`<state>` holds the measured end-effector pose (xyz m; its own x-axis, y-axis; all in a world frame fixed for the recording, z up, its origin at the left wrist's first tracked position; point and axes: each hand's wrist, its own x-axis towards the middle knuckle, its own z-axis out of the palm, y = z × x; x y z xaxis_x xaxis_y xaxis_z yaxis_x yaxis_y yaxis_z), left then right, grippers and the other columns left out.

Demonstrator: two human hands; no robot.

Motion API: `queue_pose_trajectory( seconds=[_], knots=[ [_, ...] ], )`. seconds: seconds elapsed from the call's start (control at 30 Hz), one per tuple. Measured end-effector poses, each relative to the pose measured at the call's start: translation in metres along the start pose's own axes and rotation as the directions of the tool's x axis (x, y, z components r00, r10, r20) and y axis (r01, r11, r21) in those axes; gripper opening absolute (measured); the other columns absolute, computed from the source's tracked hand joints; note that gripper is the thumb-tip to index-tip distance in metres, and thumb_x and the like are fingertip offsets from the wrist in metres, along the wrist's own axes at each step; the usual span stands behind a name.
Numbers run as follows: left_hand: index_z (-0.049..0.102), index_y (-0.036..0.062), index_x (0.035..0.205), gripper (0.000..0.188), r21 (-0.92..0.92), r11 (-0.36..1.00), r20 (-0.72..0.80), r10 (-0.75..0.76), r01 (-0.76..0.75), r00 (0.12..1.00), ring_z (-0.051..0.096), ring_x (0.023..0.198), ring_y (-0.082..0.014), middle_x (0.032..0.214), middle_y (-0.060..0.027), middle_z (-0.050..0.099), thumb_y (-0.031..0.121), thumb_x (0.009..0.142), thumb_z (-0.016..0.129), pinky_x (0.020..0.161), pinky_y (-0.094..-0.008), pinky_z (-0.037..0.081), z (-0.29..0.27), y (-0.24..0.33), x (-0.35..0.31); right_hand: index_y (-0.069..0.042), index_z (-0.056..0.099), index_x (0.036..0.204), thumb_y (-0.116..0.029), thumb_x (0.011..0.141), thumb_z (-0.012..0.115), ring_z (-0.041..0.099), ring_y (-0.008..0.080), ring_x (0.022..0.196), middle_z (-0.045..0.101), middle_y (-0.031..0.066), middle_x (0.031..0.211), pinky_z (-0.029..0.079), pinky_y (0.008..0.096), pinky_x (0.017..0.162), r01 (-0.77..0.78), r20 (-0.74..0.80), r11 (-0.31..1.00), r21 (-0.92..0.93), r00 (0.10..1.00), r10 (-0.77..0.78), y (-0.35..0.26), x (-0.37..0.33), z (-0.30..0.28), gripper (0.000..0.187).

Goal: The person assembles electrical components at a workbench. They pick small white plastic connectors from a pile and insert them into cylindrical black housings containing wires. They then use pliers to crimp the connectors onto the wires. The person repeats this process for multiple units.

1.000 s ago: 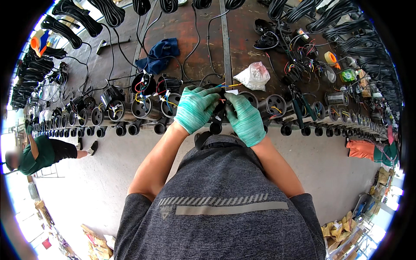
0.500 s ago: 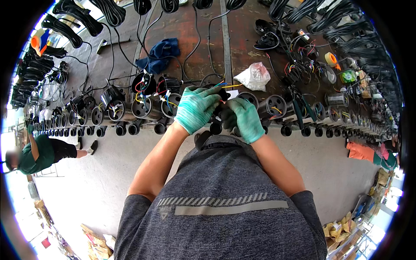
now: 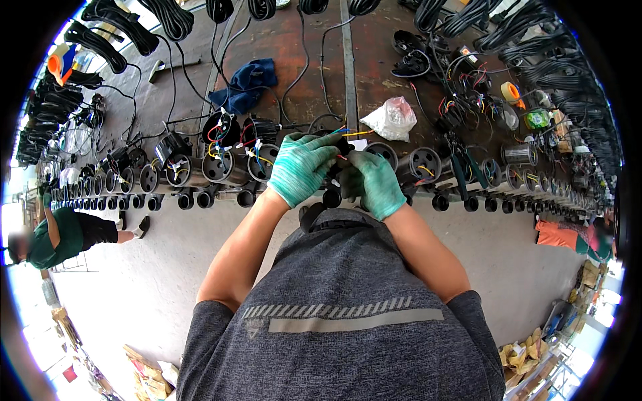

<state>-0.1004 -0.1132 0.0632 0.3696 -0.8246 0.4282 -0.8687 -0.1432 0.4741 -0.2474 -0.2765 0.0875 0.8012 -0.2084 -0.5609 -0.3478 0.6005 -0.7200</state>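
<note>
Both my hands wear green gloves and meet over a small black motor part with coloured wires (image 3: 340,148) at the front edge of the brown workbench (image 3: 314,87). My left hand (image 3: 301,167) pinches the wires from the left. My right hand (image 3: 374,182) grips the black housing (image 3: 334,180) from the right and below. Red, yellow and blue wire ends stick out between my fingers. The part's body is mostly hidden by my gloves.
A row of round black motor housings (image 3: 221,167) with wires lines the bench edge to both sides. A blue cloth (image 3: 247,80), a white plastic bag (image 3: 391,119) and black cable coils (image 3: 167,17) lie farther back. Other people stand at the left (image 3: 63,230) and right (image 3: 568,235).
My hands stayed over the same part, shifting only slightly as the fingers work the wires. Nothing was picked up or put down.
</note>
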Motion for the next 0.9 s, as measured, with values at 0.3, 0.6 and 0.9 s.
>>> queue_pose_trajectory(
  seconds=[0.3,0.6,0.9],
  knots=[
    [0.079,0.0051,0.108,0.022,-0.082,0.996,0.028,0.017,-0.015,0.999,0.072,0.110,-0.0324,0.133,-0.0108,0.076,0.012,0.087,0.076,0.101,-0.0472,0.052,-0.007,0.002,0.006,-0.009,0.072,0.115,0.001,0.086,0.074,0.076,0.0325,0.088,0.075,0.0139,0.111,0.062,0.0399,0.075,0.594,0.582,-0.295,-0.748,0.374,-0.722,0.010,0.024,-0.019,0.031],
    [0.079,0.0122,0.104,0.017,0.036,0.999,-0.066,-0.001,0.003,0.998,0.072,0.102,-0.0257,0.126,-0.0023,0.078,0.017,0.088,0.078,0.098,-0.0471,0.049,0.007,0.008,0.005,-0.006,0.073,0.119,-0.013,0.103,0.071,0.071,0.0160,0.073,0.071,0.0058,0.082,0.059,0.0355,0.069,0.122,0.017,0.907,-0.404,0.992,-0.126,-0.019,0.013,-0.008,0.017],
    [0.079,0.0092,0.097,0.011,0.054,0.997,-0.140,-0.054,0.062,0.989,0.072,0.098,-0.0279,0.124,-0.0049,0.079,0.017,0.089,0.078,0.100,-0.0476,0.049,0.010,0.021,0.007,-0.011,0.077,0.126,-0.011,0.095,0.068,0.075,0.0363,0.107,0.077,0.0198,0.119,0.058,0.0427,0.096,0.131,0.115,0.014,-0.991,0.912,-0.393,-0.115,0.146,-0.168,0.032]
  ],
)
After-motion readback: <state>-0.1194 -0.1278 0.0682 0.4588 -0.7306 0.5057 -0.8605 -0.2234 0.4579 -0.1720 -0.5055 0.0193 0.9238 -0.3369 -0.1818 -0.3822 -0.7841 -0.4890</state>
